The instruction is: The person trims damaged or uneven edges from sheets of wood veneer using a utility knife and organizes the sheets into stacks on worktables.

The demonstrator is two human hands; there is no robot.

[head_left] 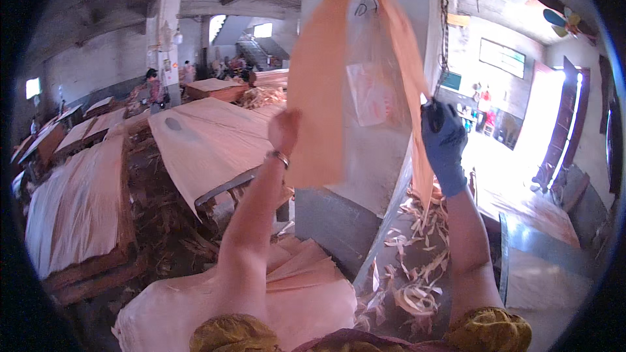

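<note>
A long strip of thin orange-tan wood veneer [319,85] hangs in front of me, bent into an arch with both ends pointing down. My left hand [285,130], bare with a band at the wrist, is closed on the outer edge of its left side. On the other side my right hand [443,133], in a blue and dark glove, has its fingers closed at the strip's narrower right side. Some of those fingers are hidden by the glove's dark part. Below my arms lies a fanned pile of veneer sheets [306,293].
Behind the strip stands a pillar [378,176] with a clear bag [368,94] hanging on it. Veneer scraps [414,293] litter the floor. Stacks of veneer [78,202] and a large sheet-covered table [208,137] stand to the left. At right is a metal-edged surface [548,274].
</note>
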